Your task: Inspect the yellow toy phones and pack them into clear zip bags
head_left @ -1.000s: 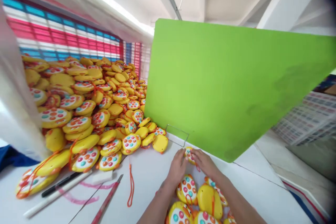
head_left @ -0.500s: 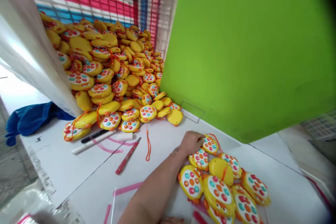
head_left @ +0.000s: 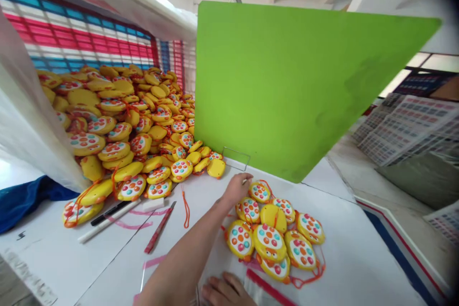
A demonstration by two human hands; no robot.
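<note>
My left hand (head_left: 236, 188) rests open on the light, hard plastic toy (head_left: 259, 191) at 12 o'clock of the group, best pinched by its rim, and my right hand (head_left: 225, 290) lies open, empty.

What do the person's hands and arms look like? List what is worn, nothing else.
Left hand: bare, no glove, no ring or watch to be seen; the forearm is bare too, with no sleeve in view. Right hand: only partly in the picture at the bottom edge, bare, no glove; its wrist and arm are out of view.

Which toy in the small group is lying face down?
The plain yellow toy in the middle of the group; it shows no coloured buttons, while those around it lie buttons up.
</note>
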